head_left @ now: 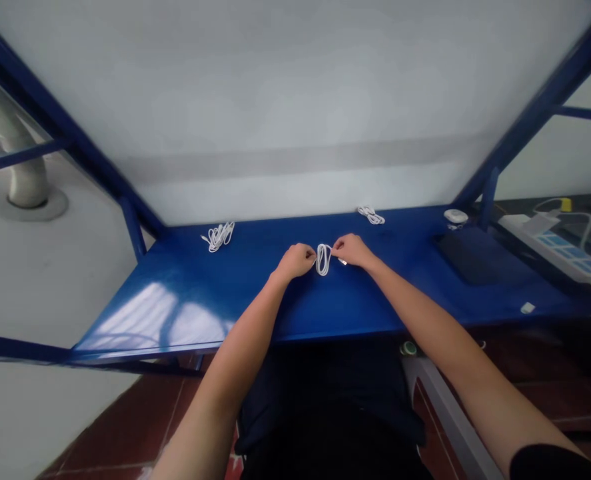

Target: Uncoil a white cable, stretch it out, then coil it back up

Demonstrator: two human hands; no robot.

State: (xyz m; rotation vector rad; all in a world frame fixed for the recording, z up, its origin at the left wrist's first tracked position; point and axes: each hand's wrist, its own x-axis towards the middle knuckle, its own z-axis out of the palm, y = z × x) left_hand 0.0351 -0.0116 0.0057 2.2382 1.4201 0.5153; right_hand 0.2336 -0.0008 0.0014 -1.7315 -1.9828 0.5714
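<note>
A coiled white charging cable [324, 260] lies on the blue table between my two hands. My left hand [298, 261] is closed in a pinch at the coil's left side, on what looks like one end of the cable. On the right, my right hand [350, 251] pinches the cable close to its other end, and a metal plug tip pokes out below the fingers. Farther back to the left rests a second bundled white cable [218, 237]. Another white cable bundle [371, 215] sits near the table's back edge, right of centre.
A dark flat phone or tablet [466, 257] lies on the right of the blue table [255, 300]. Behind it is a round white object [456, 217]; a small white piece [528, 308] is near the front. A power strip [558, 247] stands at far right. Blue frame bars flank the table.
</note>
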